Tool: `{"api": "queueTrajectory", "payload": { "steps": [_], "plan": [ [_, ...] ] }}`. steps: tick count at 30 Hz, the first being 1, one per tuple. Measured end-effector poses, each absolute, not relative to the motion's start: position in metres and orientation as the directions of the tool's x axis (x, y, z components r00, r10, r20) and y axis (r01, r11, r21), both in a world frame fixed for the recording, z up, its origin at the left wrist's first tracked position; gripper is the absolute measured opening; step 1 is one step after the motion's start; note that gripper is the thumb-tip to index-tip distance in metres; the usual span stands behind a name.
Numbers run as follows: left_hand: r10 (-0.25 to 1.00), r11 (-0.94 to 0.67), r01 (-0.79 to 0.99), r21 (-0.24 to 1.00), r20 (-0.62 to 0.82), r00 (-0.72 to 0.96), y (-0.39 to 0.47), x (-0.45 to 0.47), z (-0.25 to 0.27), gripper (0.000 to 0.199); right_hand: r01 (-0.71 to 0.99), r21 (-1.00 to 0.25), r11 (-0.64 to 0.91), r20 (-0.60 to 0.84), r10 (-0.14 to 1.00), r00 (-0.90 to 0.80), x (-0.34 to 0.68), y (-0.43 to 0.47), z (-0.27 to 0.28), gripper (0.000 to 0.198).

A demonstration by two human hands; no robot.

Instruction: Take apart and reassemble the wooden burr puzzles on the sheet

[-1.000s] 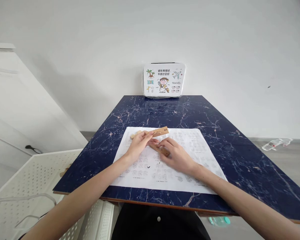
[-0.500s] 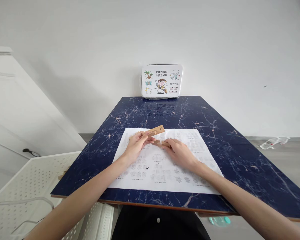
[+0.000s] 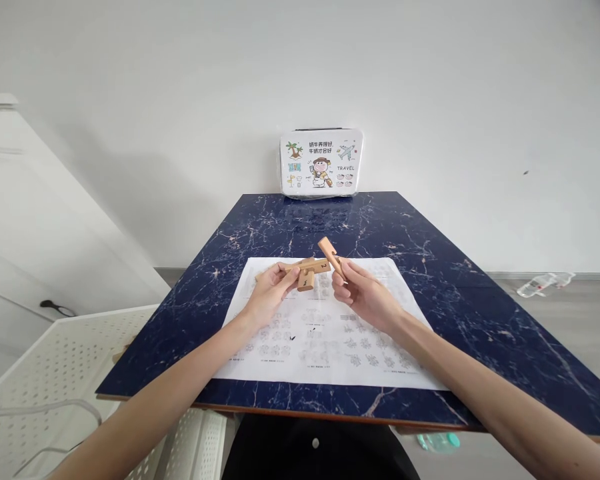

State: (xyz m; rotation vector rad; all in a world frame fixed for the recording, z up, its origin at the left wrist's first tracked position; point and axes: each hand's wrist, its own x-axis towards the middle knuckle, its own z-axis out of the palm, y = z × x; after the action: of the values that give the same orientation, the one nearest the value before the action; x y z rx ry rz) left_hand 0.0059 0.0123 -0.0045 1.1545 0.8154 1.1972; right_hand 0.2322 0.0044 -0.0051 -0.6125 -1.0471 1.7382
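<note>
My left hand [image 3: 271, 293] is closed around joined wooden puzzle pieces [image 3: 306, 280], which cross each other; one end bears a dark "2". In my right hand [image 3: 363, 292], a separate notched wooden puzzle piece [image 3: 327, 247] is pinched and tilted, its far end pointing up and left. That notched piece is close to the numbered end of the left-hand pieces; whether they touch I cannot tell. Under both hands lies a white instruction sheet [image 3: 275, 367] printed with rows of small diagrams. Part of the left-hand pieces is hidden behind my fingers.
The sheet lies on a dark blue marble-patterned table [image 3: 220, 267]. A white cartoon-printed case [image 3: 321, 163] stands at its back against the wall. A white perforated rack [image 3: 80, 360] is on the left. Clear plastic bottles [image 3: 540, 285] [image 3: 437, 442] lie on the floor.
My right hand has lifted and turned, bringing the notched wooden piece up into view. The left-hand pieces now show a crossing piece below the numbered one. The view has shifted slightly.
</note>
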Motion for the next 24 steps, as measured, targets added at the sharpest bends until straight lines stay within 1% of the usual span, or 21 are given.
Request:
{"api": "queueTrajectory", "payload": {
  "steps": [3,5,12,15,20,24],
  "plan": [
    [0.966,-0.037,-0.289,0.957,0.108,0.236,0.011,0.006,-0.003,0.031,-0.473,-0.866,-0.161,0.082,0.889,-0.451,0.231,0.001,-0.006,0.038],
    [0.963,-0.019,-0.299,0.954,0.098,0.249,0.010,0.005,-0.004,0.029,-0.447,-0.881,-0.152,0.085,0.880,-0.468,0.230,0.000,-0.006,0.041],
    [0.941,0.125,-0.402,0.907,0.021,0.339,0.012,0.005,-0.006,0.018,-0.378,-0.920,-0.100,0.114,0.856,-0.504,0.228,-0.004,-0.006,0.041],
    [0.935,0.149,-0.420,0.895,0.010,0.353,0.012,0.005,-0.007,0.011,-0.341,-0.937,-0.076,0.118,0.850,-0.513,0.227,-0.006,-0.006,0.037],
    [0.927,0.169,-0.415,0.894,-0.001,0.374,0.012,0.005,-0.006,0.006,-0.313,-0.947,-0.068,0.120,0.831,-0.543,0.228,-0.006,-0.008,0.035],
    [0.923,0.191,-0.426,0.884,-0.015,0.384,0.011,0.006,-0.004,0.009,-0.286,-0.956,-0.060,0.114,0.824,-0.555,0.226,-0.007,-0.010,0.037]
  ]
}}
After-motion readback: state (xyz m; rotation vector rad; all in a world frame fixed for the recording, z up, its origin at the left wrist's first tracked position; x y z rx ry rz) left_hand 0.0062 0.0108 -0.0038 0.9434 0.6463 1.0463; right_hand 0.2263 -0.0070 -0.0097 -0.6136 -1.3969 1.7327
